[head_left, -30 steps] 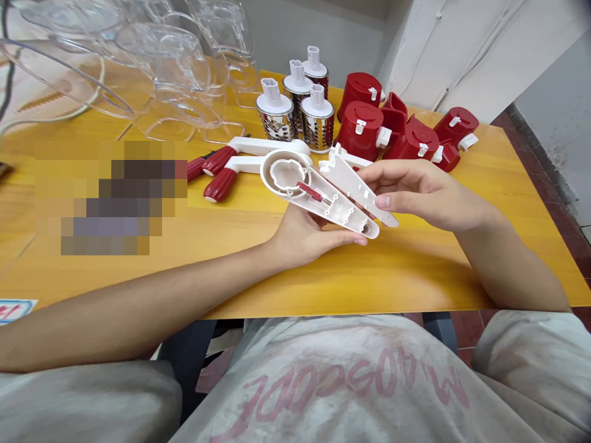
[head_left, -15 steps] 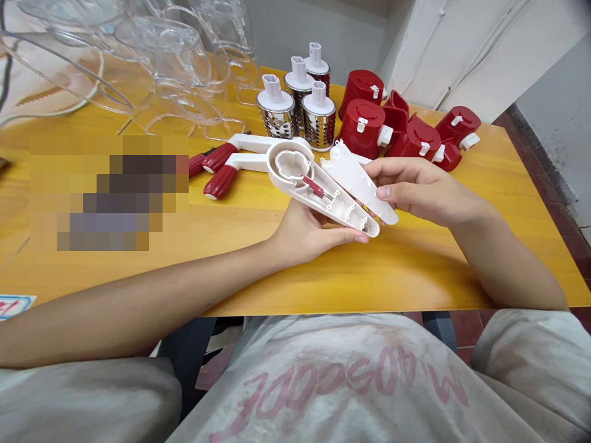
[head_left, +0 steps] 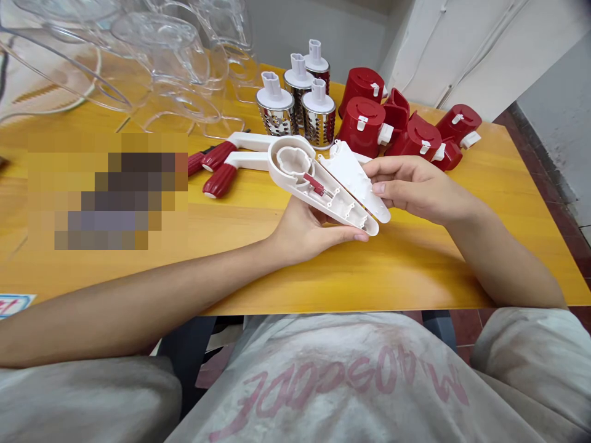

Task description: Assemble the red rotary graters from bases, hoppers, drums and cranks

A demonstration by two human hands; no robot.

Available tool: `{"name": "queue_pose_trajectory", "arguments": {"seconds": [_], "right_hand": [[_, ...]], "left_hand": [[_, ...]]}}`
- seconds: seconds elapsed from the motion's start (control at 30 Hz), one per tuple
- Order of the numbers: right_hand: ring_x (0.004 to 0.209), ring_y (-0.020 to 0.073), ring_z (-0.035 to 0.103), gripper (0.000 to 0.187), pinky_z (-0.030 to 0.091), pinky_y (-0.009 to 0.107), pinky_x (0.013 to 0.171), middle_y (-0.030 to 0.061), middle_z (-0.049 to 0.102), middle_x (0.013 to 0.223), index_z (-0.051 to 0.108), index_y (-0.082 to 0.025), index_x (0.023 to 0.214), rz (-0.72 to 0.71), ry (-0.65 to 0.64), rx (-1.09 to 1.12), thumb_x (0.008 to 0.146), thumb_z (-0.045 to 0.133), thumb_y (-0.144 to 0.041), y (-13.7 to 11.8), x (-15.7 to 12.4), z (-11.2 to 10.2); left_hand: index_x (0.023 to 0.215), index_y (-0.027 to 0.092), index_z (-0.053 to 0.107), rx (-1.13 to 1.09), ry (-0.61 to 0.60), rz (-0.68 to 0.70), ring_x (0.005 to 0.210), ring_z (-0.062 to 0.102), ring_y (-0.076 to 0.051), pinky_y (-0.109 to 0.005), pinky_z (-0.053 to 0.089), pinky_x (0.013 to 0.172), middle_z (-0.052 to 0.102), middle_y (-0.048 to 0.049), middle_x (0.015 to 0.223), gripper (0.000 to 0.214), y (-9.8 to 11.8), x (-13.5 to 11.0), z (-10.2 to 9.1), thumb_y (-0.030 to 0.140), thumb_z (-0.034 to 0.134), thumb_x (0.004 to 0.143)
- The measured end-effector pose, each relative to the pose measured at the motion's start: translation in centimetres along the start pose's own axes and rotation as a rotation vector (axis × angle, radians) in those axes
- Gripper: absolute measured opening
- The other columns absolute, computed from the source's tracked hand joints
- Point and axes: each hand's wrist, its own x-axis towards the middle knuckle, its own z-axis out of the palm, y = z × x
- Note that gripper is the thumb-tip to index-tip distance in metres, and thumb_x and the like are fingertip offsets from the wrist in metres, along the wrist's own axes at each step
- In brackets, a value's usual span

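My left hand (head_left: 307, 234) is closed under a white plastic crank-handle housing (head_left: 344, 208), its thumb along the near edge. The hollow inside of the housing faces up, showing ribs, a round socket at the wide end and a red latch piece (head_left: 314, 184) with a small metal spring beside it. Between the thumb and fingers of my right hand (head_left: 410, 184) is a flat white cover plate (head_left: 353, 175), tapered like the housing and studded with small pegs. It sits just right of the housing, tilted; whether their edges touch I cannot tell.
Crank handles with red grips (head_left: 220, 178) lie behind my left hand. Farther back stand several metal grater drums (head_left: 318, 117) and red grater bodies (head_left: 364, 126). Clear plastic stands (head_left: 161, 55) fill the back left. A pixelated patch (head_left: 115, 197) hides something on the yellow table (head_left: 221, 258).
My right hand has brought the cover plate slightly left, closer to the housing. My left hand and the housing are almost still.
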Motion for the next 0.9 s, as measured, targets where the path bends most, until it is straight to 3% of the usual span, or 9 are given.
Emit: {"name": "queue_pose_trajectory", "arguments": {"seconds": [0.27, 0.43, 0.63, 0.9], "right_hand": [[0.102, 0.0168, 0.082, 0.04, 0.069, 0.026, 0.09, 0.0095, 0.09, 0.126, 0.089, -0.015, 0.129, -0.036, -0.018, -0.026, 0.111, 0.099, -0.049, -0.1, 0.0, 0.1], [0.103, 0.0172, 0.082, 0.042, 0.069, 0.025, 0.088, 0.0103, 0.091, 0.124, 0.089, -0.015, 0.131, -0.072, -0.01, -0.103, 0.114, 0.097, -0.052, -0.5, -0.1, 0.4], [0.111, 0.019, 0.083, 0.043, 0.071, 0.027, 0.095, 0.0109, 0.091, 0.131, 0.091, -0.016, 0.131, -0.123, 0.045, -0.187, 0.114, 0.096, -0.055, -1.0, -0.5, 0.8], [0.117, 0.0221, 0.085, 0.048, 0.074, 0.031, 0.1, 0.0113, 0.091, 0.132, 0.091, -0.017, 0.132, -0.141, 0.043, -0.218, 0.114, 0.096, -0.06, -1.2, -0.7, 0.9]], "left_hand": [[0.12, 0.02, 0.084, -0.028, -0.009, -0.012, 0.123, 0.094, -0.038, -0.055, 0.079, 0.118, 0.096, -0.0134, 0.128, 0.073, 0.4, 0.1, -0.1, 0.062, 0.122, 0.075], [0.114, 0.021, 0.089, -0.029, -0.017, -0.013, 0.115, 0.095, -0.036, -0.053, 0.08, 0.116, 0.098, -0.011, 0.121, 0.064, 0.3, 0.1, -0.1, 0.062, 0.121, 0.078], [0.11, 0.022, 0.091, 0.014, -0.078, -0.029, 0.117, 0.094, -0.035, -0.053, 0.077, 0.12, 0.098, -0.009, 0.119, 0.054, 0.8, 0.0, -0.5, 0.061, 0.118, 0.084], [0.114, 0.022, 0.092, 0.017, -0.085, -0.059, 0.12, 0.094, -0.036, -0.055, 0.075, 0.124, 0.098, -0.0095, 0.123, 0.058, 1.2, 0.0, -0.5, 0.064, 0.117, 0.084]]}}
